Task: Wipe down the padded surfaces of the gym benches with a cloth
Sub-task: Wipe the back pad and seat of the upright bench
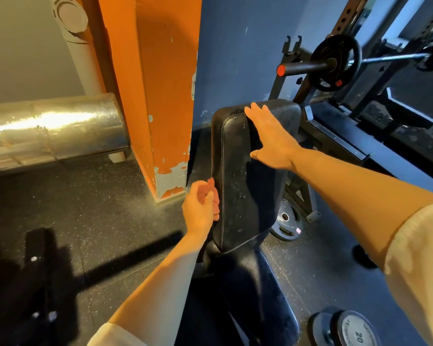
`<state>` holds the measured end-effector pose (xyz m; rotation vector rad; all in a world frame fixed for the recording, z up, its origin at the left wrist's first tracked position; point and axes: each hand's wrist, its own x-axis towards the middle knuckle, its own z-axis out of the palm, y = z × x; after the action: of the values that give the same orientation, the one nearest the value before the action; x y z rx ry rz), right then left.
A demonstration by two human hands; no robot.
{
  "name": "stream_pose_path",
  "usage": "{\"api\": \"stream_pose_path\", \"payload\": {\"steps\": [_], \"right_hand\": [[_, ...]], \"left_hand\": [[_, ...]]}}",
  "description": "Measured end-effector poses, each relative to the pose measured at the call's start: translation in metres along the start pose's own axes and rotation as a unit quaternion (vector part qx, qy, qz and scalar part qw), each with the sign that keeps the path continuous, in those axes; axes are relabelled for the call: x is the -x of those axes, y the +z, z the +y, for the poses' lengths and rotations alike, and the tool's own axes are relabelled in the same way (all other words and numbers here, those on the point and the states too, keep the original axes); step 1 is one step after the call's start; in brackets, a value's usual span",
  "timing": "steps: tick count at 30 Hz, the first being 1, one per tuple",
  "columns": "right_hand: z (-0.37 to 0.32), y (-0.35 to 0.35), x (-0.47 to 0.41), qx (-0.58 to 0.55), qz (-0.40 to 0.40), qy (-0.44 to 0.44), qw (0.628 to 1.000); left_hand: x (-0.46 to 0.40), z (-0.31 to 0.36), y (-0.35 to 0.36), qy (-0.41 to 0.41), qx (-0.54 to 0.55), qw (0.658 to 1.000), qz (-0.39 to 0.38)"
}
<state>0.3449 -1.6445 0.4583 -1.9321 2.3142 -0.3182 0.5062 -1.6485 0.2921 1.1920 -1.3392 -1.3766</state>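
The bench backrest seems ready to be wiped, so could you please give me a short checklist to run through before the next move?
1. Cloth in hand: not ok. No cloth shows in either hand or anywhere in view.
2. Backrest pad steadied: ok. The right hand lies flat on its upper part, fingers straight.
3. Left hand free to take a cloth: ok. It sits at the pad's left edge, fingers curled there, holding no object.
4. Pad surface needs wiping: ok. Pale specks and smears show on it.
5. Seat pad clear: ok. Nothing lies on its visible part.
6. Footing: cannot tell. A dumbbell lies on the floor nearby, but the feet are out of view.
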Motion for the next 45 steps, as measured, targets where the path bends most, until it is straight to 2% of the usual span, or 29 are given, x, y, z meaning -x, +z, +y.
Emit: {"api": "stream_pose_path", "payload": {"steps": [1, 3, 6, 8, 10, 14, 17, 19, 21, 23, 27, 30, 33, 37, 39, 40, 42, 43, 45], "right_hand": [[0.001, 0.000, 0.000, -0.001, 0.002, -0.001, 1.000], [0.001, 0.001, 0.000, -0.002, 0.001, -0.001, 1.000], [0.003, 0.001, 0.000, -0.006, 0.000, -0.003, 1.000], [0.004, 0.002, -0.001, -0.007, 0.004, -0.004, 1.000], [0.004, 0.002, -0.001, -0.008, 0.003, -0.006, 1.000], [0.005, 0.001, 0.000, -0.008, 0.002, -0.017, 1.000], [0.006, 0.001, 0.000, -0.007, 0.004, -0.021, 1.000], [0.006, 0.002, 0.000, -0.007, 0.008, -0.022, 1.000], [0.008, 0.003, 0.000, -0.002, 0.007, -0.022, 1.000], [0.009, 0.003, 0.001, 0.000, 0.007, -0.027, 1.000], [0.010, 0.003, 0.000, 0.003, 0.006, -0.025, 1.000], [0.010, 0.004, 0.000, 0.001, 0.004, -0.021, 1.000], [0.009, 0.004, 0.001, -0.004, 0.000, -0.019, 1.000], [0.001, -0.002, 0.012, -0.018, -0.019, -0.014, 1.000], [-0.007, 0.006, 0.034, -0.097, -0.007, -0.024, 0.995], [-0.010, 0.013, 0.048, -0.184, 0.000, -0.027, 0.983], [-0.019, 0.024, 0.075, -0.385, -0.003, -0.019, 0.923], [-0.022, 0.028, 0.084, -0.443, -0.002, -0.016, 0.896], [-0.022, 0.034, 0.090, -0.464, 0.033, -0.011, 0.885]], "left_hand": [[-0.003, 0.004, 0.004, 0.033, -0.001, 0.999, 0.011], [-0.004, 0.004, 0.013, 0.049, -0.014, 0.999, 0.012], [0.005, -0.013, 0.015, -0.030, 0.004, 0.999, -0.032], [0.010, -0.019, 0.007, -0.097, -0.067, 0.991, -0.066], [0.005, -0.018, 0.003, -0.114, -0.122, 0.985, -0.042], [-0.016, 0.014, 0.008, 0.002, 0.003, 1.000, 0.004], [-0.014, 0.017, 0.014, 0.038, -0.010, 0.999, 0.011], [-0.004, 0.006, 0.012, -0.002, -0.036, 0.999, -0.021], [0.009, -0.008, 0.005, -0.068, -0.121, 0.989, -0.060], [0.016, -0.010, 0.002, -0.105, -0.110, 0.987, -0.058], [0.002, 0.020, 0.012, -0.008, 0.018, 1.000, 0.024], [-0.006, 0.025, 0.021, 0.028, -0.035, 0.998, 0.042], [0.010, 0.031, 0.015, 0.020, -0.062, 0.998, -0.008], [0.028, 0.044, -0.004, 0.027, -0.142, 0.982, -0.122], [0.028, 0.063, -0.006, 0.072, -0.105, 0.986, -0.111], [0.025, 0.072, -0.005, 0.081, -0.072, 0.989, -0.097], [0.024, 0.097, 0.000, 0.061, 0.017, 0.993, -0.103], [0.025, 0.107, 0.004, 0.047, 0.052, 0.990, -0.121], [0.027, 0.119, 0.010, 0.039, 0.081, 0.984, -0.150]]}}
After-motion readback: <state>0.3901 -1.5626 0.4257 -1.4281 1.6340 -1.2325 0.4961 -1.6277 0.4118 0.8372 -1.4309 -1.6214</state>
